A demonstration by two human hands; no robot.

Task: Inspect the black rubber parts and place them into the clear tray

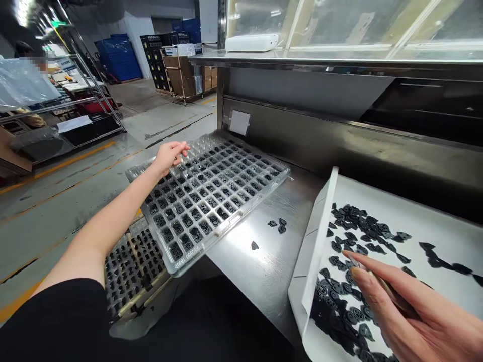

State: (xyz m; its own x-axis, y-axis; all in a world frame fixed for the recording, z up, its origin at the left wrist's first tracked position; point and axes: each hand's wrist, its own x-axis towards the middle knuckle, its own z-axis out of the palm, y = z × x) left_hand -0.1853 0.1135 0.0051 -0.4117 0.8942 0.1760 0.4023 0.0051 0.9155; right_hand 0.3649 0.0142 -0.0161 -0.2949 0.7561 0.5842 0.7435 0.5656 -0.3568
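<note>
A clear plastic tray (pixel 236 217) with rows of pockets, many with small black parts, lies tilted across the metal table. My left hand (pixel 171 157) is over its far left area, fingers curled together; whatever they hold, if anything, is too small to name. On the right, my right hand (pixel 392 296) grips tweezers (pixel 390 294) between thumb and fingers, above a white bin (pixel 445 216). Loose black parts (pixel 339 322) are heaped and scattered in that bin, below and left of the tweezers' tip.
Several black parts (pixel 282 225) lie on the metal table (pixel 260 271) between tray and bin. Another filled tray (pixel 132 261) is lower left. A metal shelf (pixel 320 63) spans the back, with a white box (pixel 251 42) on it. A person is partly visible far left.
</note>
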